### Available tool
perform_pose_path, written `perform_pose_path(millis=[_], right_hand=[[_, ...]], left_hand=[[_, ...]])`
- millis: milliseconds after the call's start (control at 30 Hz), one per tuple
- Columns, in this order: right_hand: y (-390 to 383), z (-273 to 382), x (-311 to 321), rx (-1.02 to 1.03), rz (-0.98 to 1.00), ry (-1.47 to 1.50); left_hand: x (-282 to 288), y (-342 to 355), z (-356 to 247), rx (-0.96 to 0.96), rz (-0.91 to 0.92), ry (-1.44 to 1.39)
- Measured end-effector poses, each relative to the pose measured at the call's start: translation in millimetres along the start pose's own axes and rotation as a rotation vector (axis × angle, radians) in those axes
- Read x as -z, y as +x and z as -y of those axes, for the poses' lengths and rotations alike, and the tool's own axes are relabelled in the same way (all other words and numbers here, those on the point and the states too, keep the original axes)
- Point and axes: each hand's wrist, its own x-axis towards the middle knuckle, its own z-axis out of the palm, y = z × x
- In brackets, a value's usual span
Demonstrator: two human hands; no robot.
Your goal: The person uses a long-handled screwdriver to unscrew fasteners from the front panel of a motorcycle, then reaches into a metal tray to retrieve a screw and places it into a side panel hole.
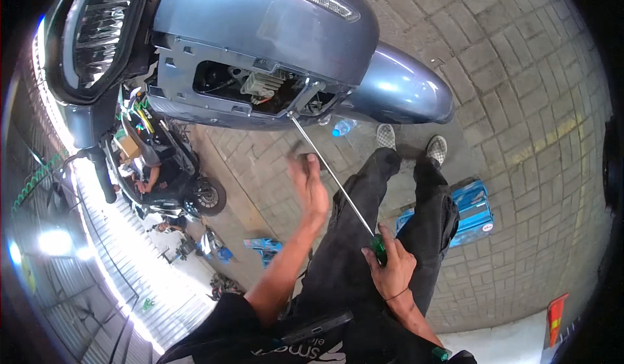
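My right hand grips the green handle of a long screwdriver. Its thin shaft runs up and left to the opened front panel of a blue-grey scooter, with the tip at the lower edge of the opening where wires and a grey part show. My left hand is raised below the scooter's front, blurred, fingers loosely curled with nothing visible in it. My black-trousered legs and checked shoes stand on the brick paving.
The scooter's headlight fills the upper left. A blue case lies on the paving by my right leg, and a plastic bottle lies under the front wheel cover. Another scooter with a person beside it stands at left.
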Motion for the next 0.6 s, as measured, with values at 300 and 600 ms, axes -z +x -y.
perform_pose_path(millis=[300, 600], right_hand=[[7, -19, -5, -0.287, 0.385, 0.609], [24, -27, 12, -0.579, 0.750, 0.764]], left_hand=[[-9, -3, -54, 0.684, 0.119, -0.891], [-12, 10, -54, 0.761, 0.081, -1.067]])
